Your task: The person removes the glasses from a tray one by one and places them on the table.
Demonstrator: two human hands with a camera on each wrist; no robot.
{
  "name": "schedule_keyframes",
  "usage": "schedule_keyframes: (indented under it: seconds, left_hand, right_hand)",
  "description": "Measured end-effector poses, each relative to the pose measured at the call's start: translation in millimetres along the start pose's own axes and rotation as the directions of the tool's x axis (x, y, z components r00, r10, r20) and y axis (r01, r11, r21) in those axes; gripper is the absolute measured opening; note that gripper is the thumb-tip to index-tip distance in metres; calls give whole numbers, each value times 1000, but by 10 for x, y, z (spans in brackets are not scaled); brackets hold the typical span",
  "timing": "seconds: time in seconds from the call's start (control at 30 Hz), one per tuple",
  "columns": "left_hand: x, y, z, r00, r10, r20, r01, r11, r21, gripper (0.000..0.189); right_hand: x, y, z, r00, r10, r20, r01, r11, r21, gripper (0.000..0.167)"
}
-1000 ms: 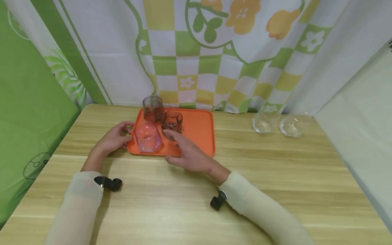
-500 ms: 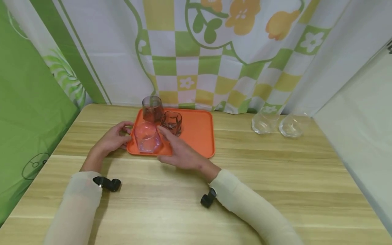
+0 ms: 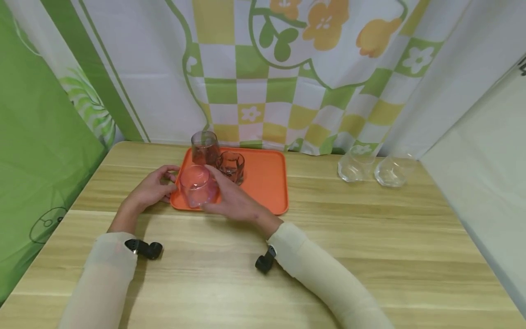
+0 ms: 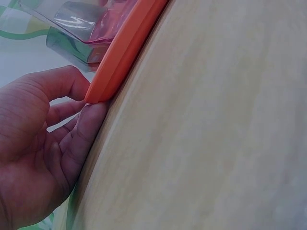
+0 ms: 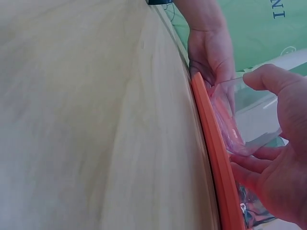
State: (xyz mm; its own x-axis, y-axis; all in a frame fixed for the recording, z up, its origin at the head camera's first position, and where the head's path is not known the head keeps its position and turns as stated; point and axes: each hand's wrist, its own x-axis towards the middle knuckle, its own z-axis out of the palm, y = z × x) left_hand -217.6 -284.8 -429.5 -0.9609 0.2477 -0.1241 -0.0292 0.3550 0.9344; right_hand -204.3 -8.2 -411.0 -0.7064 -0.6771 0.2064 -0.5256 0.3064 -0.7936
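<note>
An orange tray (image 3: pixel 263 183) lies on the table with a pinkish clear glass (image 3: pixel 198 185) at its front left corner. Thumb and fingers of my left hand (image 3: pixel 153 186) pinch the tray's left rim, as the left wrist view shows too. My right hand (image 3: pixel 234 197) holds the pinkish glass from its right side. In the right wrist view the thumb (image 5: pixel 266 79) touches the glass near its rim, and the other fingers lie along its far side, near the tray. Behind it on the tray stand a tall smoky glass (image 3: pixel 205 147) and a short dark faceted glass (image 3: pixel 231 167).
Two clear glasses, one (image 3: pixel 354 165) left of the other (image 3: pixel 392 171), stand at the back right of the wooden table (image 3: pixel 370 251). A patterned curtain (image 3: pixel 271 87) hangs along the back edge. Green cloth (image 3: pixel 37 137) is at the left.
My right hand has moved left, from in front of the dark faceted glass to the pinkish glass, and now grips it. My left hand has stayed at the tray's rim.
</note>
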Motion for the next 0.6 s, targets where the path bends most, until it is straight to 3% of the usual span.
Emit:
schedule_keyframes:
  seconds: [0.2,0.6]
  left_hand:
    - [18,-23,-10,1000,-4,3,4,1000,-16,64]
    - [29,-46,0,1000,-5,3,5,1000,-31,64]
  right_hand:
    - [93,21,84,999,-32,-39,33,999,22,95]
    - [142,-10,197,993,67,-94,-64,997,31,102]
